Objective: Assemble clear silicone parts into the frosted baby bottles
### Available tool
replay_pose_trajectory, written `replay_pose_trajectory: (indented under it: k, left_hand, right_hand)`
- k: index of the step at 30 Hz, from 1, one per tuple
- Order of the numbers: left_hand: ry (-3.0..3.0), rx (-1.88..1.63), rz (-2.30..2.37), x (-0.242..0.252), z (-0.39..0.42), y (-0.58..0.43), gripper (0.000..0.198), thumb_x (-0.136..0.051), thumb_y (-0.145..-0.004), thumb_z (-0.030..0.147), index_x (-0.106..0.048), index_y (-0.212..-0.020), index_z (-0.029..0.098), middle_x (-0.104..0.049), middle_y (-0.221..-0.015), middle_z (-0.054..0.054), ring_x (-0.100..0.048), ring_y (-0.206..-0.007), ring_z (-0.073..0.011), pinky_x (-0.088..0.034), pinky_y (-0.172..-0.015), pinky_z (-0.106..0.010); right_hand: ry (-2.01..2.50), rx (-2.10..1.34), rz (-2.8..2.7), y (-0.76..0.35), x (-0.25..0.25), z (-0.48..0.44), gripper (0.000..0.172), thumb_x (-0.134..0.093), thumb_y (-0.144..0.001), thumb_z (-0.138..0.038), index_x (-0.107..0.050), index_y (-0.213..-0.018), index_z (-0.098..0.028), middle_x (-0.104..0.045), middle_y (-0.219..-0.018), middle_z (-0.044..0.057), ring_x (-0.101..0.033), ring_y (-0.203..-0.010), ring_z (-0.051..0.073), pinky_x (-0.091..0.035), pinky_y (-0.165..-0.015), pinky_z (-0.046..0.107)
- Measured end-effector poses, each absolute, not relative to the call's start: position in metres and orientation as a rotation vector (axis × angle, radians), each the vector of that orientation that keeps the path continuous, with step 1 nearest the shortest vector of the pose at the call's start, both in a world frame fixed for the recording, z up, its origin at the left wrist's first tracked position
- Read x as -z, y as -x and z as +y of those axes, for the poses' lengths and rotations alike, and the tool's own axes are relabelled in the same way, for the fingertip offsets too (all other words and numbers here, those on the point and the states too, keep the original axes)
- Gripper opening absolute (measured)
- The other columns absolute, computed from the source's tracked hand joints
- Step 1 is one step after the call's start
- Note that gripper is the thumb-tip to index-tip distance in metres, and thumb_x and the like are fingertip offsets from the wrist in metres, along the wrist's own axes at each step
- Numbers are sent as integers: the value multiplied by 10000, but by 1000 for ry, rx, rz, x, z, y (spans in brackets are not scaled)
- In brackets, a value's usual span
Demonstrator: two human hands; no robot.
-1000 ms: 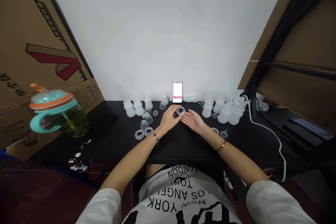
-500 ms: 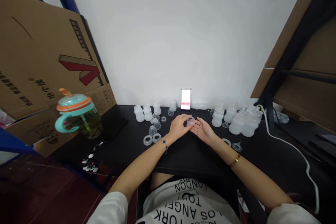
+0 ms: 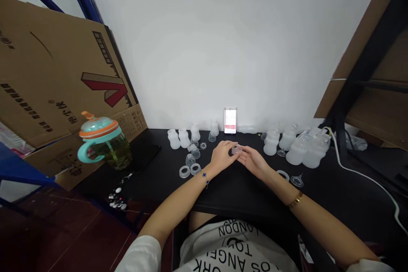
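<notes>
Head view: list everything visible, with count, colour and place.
ring: one, clear, between both hands' fingers
bottles: several, frosted white, along the back of the desk, left and right
loose rings: two, clear, desk, left of the hands
nipple: one, clear, desk, right
phone: one, against the wall
cup: one, teal and orange lid, desk's left end
cardboard: brown, left
cable: white, right
desk: black
left hand: on the ring
right hand: on the ring
</notes>
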State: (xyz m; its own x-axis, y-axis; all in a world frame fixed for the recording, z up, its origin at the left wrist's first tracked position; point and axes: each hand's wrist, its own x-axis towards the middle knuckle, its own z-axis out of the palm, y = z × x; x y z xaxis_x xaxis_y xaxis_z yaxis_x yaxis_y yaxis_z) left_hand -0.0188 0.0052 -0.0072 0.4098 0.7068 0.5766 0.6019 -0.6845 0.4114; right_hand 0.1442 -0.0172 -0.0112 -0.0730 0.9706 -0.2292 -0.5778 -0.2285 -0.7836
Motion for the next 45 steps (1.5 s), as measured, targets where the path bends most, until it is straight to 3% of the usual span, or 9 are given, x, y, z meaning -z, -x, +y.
replay_pose_trajectory:
  k: [12, 18, 24, 30, 45]
  left_hand:
    - [-2526, -1109, 1120, 7, 5, 20, 351, -685, -876, 277, -700, -1226, 248, -718, -1164, -51, -632, -1091, -245, -527, -959, -385]
    - [-2538, -1101, 1087, 6, 3, 20, 345, -667, -896, 301, -672, -1236, 243, -705, -1169, -48, -635, -1091, -241, -527, -946, -380]
    - [-2493, -1128, 1077, 8, 4, 20, 414, -669, -896, 331, -600, -1293, 236, -697, -1210, -66, -645, -1104, -250, -536, -955, -398]
    - [-2482, -1141, 1081, 5, 2, 20, 411, -673, -892, 322, -600, -1279, 203, -694, -1240, -74, -650, -1123, -254, -543, -958, -405]
    - [-2497, -1144, 986, 1, -1, 19, 374, -658, -918, 337, -604, -1266, 212, -695, -1216, -80, -648, -1107, -246, -548, -915, -370]
  right_hand:
    - [864, -1565, -813, -145, 18, -19, 215, -737, -789, -91, -739, -988, -176, -780, -1019, 71, -730, -989, 187, -575, -876, 250]
    - [878, -1471, -788, -146, 17, -20, 427, -744, -759, -41, -693, -1136, -235, -782, -1013, 52, -744, -978, 199, -601, -857, 293]
    - [898, -1446, -790, -147, 16, -19, 309, -791, -793, -128, -714, -1077, -223, -778, -1101, 70, -724, -1079, 205, -596, -895, 284]
    - [876, -1425, -793, -147, 17, -19, 195, -779, -804, -156, -733, -988, -205, -792, -1023, 67, -746, -989, 193, -585, -865, 276]
    - [979, -1246, -817, -147, 9, -25, 211, -804, -787, -296, -776, -985, -229, -773, -1071, 43, -694, -1044, 222, -557, -755, 271]
